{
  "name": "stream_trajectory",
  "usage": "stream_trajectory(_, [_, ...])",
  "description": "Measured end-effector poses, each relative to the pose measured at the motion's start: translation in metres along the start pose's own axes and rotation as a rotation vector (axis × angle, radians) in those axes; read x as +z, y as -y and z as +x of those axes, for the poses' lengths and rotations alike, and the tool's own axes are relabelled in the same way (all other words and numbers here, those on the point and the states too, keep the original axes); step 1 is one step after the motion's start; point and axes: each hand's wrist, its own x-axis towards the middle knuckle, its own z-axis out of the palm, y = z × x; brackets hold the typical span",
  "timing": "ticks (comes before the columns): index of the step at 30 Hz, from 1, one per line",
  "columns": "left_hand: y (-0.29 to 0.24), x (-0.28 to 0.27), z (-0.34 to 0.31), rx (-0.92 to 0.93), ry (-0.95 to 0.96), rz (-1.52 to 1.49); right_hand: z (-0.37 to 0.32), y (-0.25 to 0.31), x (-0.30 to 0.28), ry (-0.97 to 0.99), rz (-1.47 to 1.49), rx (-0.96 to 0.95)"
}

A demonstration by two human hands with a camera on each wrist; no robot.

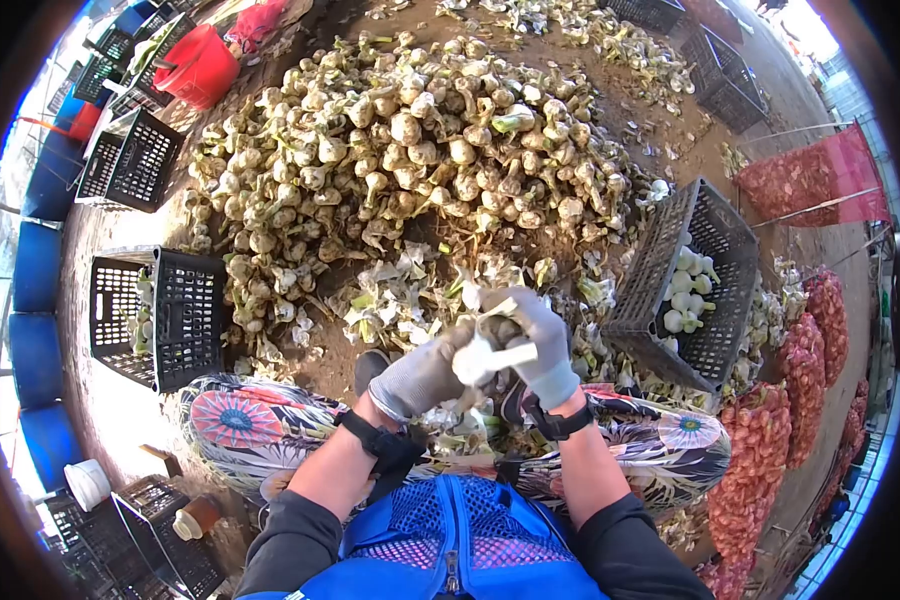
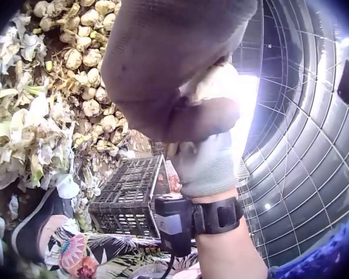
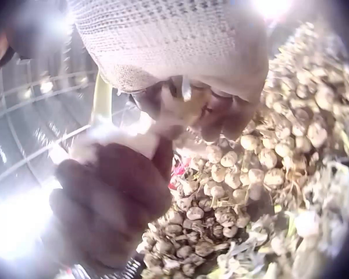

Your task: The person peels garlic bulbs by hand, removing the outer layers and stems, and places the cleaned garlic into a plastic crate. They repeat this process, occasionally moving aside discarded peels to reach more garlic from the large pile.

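Observation:
In the head view my gloved left hand (image 1: 425,375) grips a white garlic bulb (image 1: 473,362) in front of my knees. Its pale cut stem (image 1: 510,356) points right, toward the other hand. My gloved right hand (image 1: 542,335) is right beside the bulb, fingers curled. The right wrist view shows those fingers pinching pale garlic skin (image 3: 183,110) close over the bulb (image 3: 128,141). Both hands blur there, and the left fingers hide much of the bulb. Loose peeled skins (image 1: 400,290) lie on the ground beyond the hands.
A large heap of unpeeled garlic (image 1: 410,140) lies ahead. To the right, a tilted black crate (image 1: 630,290) holds several clean white bulbs (image 1: 688,290). Another black crate (image 1: 188,320) stands at left. Filled red mesh sacks (image 1: 750,470) line the right side; a red bucket (image 1: 205,65) is back left.

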Motion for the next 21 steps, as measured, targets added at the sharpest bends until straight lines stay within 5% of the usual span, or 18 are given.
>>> stream_trajectory(2, [-0.018, 0.018, 0.001, 0.065, -0.056, -0.415, -0.004, -0.001, -0.005, -0.12, 0.287, 0.301])
stream_trajectory(4, [-0.021, 0.013, 0.002, 0.077, -0.1, -0.335, -0.009, 0.004, 0.0, -0.067, 0.377, 0.304])
stream_trajectory(7, [-0.015, 0.019, 0.008, 0.253, -0.419, -0.268, -0.015, 0.008, 0.006, 0.03, 0.563, 0.309])
stream_trajectory(12, [-0.008, -0.001, 0.004, 0.44, -0.576, 0.075, -0.009, 0.008, -0.005, -0.359, 0.62, 0.629])
stream_trajectory(13, [-0.006, -0.01, 0.002, 0.279, -0.52, 0.318, -0.005, 0.004, -0.013, -0.353, 0.301, 0.336])
stream_trajectory(15, [0.002, -0.028, 0.002, -0.121, -0.455, 0.805, -0.004, -0.001, -0.025, -0.368, 0.287, 0.348])
stream_trajectory(16, [0.013, -0.034, 0.006, -0.121, -0.454, 0.804, -0.004, -0.002, -0.027, -0.381, 0.279, 0.362])
stream_trajectory(18, [0.035, -0.035, 0.01, 0.315, -0.593, 1.365, -0.003, 0.004, -0.023, -0.396, 0.232, 0.334])
stream_trajectory(21, [-0.005, -0.006, 0.013, 0.278, -0.577, 0.956, -0.001, 0.023, -0.007, -0.313, 0.051, 0.162])
